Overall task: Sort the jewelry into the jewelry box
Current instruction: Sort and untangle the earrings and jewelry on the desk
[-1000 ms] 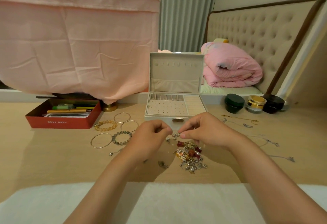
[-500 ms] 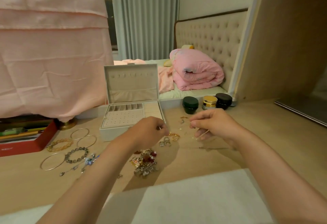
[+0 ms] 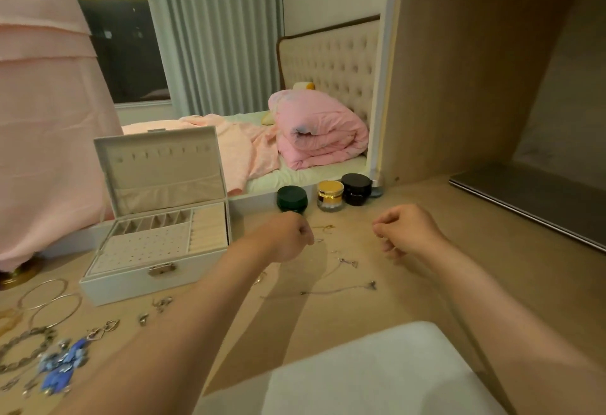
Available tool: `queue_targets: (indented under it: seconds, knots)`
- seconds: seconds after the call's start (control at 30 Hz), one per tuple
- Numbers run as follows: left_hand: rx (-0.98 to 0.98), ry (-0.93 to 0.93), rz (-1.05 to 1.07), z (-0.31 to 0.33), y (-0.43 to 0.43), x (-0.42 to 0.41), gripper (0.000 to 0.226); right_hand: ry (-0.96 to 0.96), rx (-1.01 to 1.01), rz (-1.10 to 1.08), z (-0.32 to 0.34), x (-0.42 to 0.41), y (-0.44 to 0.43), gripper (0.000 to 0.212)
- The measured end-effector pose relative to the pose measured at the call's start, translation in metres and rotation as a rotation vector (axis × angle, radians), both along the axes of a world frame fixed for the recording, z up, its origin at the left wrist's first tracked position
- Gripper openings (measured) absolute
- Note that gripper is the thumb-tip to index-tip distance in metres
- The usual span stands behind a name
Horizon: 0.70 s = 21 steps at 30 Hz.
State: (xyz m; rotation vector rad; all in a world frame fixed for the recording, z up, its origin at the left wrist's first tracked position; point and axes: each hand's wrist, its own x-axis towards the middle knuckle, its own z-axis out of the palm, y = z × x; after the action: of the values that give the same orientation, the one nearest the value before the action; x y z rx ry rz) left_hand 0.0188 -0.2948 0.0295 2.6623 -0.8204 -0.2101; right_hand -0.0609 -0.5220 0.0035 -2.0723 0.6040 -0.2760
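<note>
The jewelry box [image 3: 114,286] stands open on the surface [image 3: 485,227] at nine o'clock from the left hand [image 3: 285,239]. Its lid is upright, and its punched earring panel, ring rolls and back compartments look bare as far as the view shows. Set that close to the left arm, it seems placed so pieces can go in without a stretch.

Both hands hover over the surface, well apart, with the right hand [image 3: 406,234] at three o'clock from the left. On each, the fingers [image 3: 385,232] are curled in with thumb meeting forefinger, the pose for drawing a fine chain taut. Whether anything is actually pinched I cannot tell, since nothing that thin resolves.

A small gold piece [image 3: 324,227] lies between the hands. At six o'clock from it are a pendant chain [image 3: 347,262] and, nearer, a long silver chain [image 3: 341,290]. Each lies apart from the others, likely so they do not tangle.

At eight o'clock in the view, the bangles [image 3: 49,296], a beaded bracelet [image 3: 23,347] and a blue piece [image 3: 64,365] are gathered, apparently grouped by kind. Three jars [image 3: 329,194] stand at twelve o'clock from the hands.

Sorting looks barely begun.
</note>
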Motion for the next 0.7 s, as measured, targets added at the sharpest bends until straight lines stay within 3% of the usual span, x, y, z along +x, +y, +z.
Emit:
queue_targets:
  seconds: [0.1,0.3,0.47,0.7]
  knots:
    - [-0.031,0.041,-0.032,-0.014,-0.034,0.016,0.022,0.022,-0.119,-0.028,-0.008,0.009,-0.013,0.008]
    - [0.023,0.066,-0.108,-0.031,-0.094,0.034,0.018,0.138,-0.354,0.153,-0.017,0.030,-0.032,0.015]
    - [0.030,0.039,-0.142,-0.042,-0.108,0.041,0.018,0.130,-0.383,0.225,-0.028,0.038,-0.043,0.015]
    - [-0.235,0.055,-0.174,-0.038,-0.078,0.029,0.024,0.057,-0.365,0.212,-0.020,0.028,-0.044,0.026]
